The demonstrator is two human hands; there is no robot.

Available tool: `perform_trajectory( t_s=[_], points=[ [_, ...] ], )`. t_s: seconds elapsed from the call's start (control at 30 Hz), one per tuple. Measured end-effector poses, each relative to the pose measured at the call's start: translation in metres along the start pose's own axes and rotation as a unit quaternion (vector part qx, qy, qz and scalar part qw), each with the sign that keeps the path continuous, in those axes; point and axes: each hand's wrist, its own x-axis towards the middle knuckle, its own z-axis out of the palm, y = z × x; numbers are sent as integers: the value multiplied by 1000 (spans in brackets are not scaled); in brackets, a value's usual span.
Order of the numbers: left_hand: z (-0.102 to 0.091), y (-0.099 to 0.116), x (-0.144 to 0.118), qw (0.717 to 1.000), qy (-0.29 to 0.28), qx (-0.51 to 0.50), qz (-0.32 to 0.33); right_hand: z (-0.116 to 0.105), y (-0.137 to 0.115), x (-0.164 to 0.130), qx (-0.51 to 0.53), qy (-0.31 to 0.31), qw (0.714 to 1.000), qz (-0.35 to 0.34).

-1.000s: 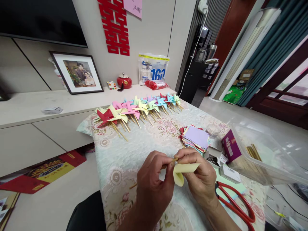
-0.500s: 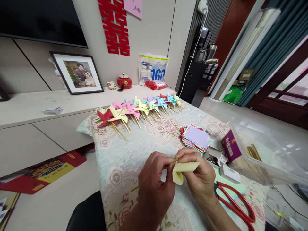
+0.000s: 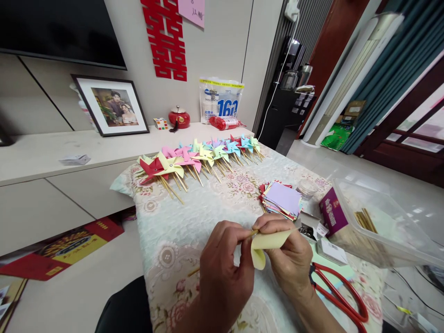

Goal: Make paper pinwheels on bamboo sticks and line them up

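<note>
Right now, a thin stick [image 3: 252, 232] is being pinched at its top end by the thumb and fingers of the left hand [image 3: 225, 273]. Its other end is peeking out below that hand, at about 8 o'clock. A yellow paper [image 3: 267, 245] is being pinched against the stick by the fingers of the right hand [image 3: 291, 261], which are being pressed together around it. One corner of the paper is being curled down into a loop. Both hands are being held close together, just above the table [image 3: 180, 231], near its front edge.

Red scissors [image 3: 342, 289] are lying at 3 o'clock from the right hand, just beside the wrist. A paper stack [image 3: 282, 199] is being kept at 12 o'clock from the hands, near them. A purple box [image 3: 332, 213] and a clear tub [image 3: 381, 231] with more sticks inside are sitting at 2 o'clock. A row of pinwheels [image 3: 197, 157] is being laid out far back on the table, at 11 o'clock, well apart from the hands. A framed photo [image 3: 111, 105] is being leaned on the wall shelf behind, at 10 o'clock.
</note>
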Motion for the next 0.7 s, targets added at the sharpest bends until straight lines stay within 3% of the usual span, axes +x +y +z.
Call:
perform_trajectory(
  t_s=[0.7],
  points=[
    [1, 6, -1, 999, 9, 42, 17, -1, 1, 1, 29, -4, 999, 25]
  ],
)
